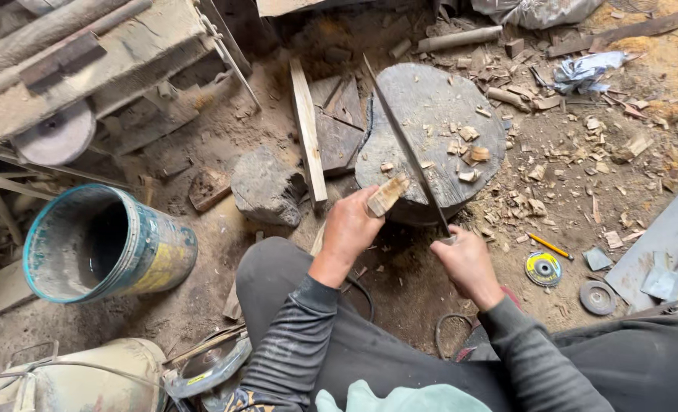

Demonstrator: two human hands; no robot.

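The left hand (348, 227) is closed around a small pale wooden block (387, 194), holding it at the near edge of the round chopping stump (431, 114). The right hand (467, 263) is fisted on the handle of a long machete (404, 141), whose blade lies across the stump just beside the block, among wood chips (469, 145)

A blue-rimmed bucket (106, 244) lies tipped on the dirt, grinding discs (544, 268) and a pencil (550, 246) well apart

Both arms wear dark grey long sleeves — ribbed, finely striped, ending at the wrists. Left hand (348, 229) and right hand (467, 263) are bare, ungloved. Dark trousers cover the legs — pale green cloth at 6 o'clock.
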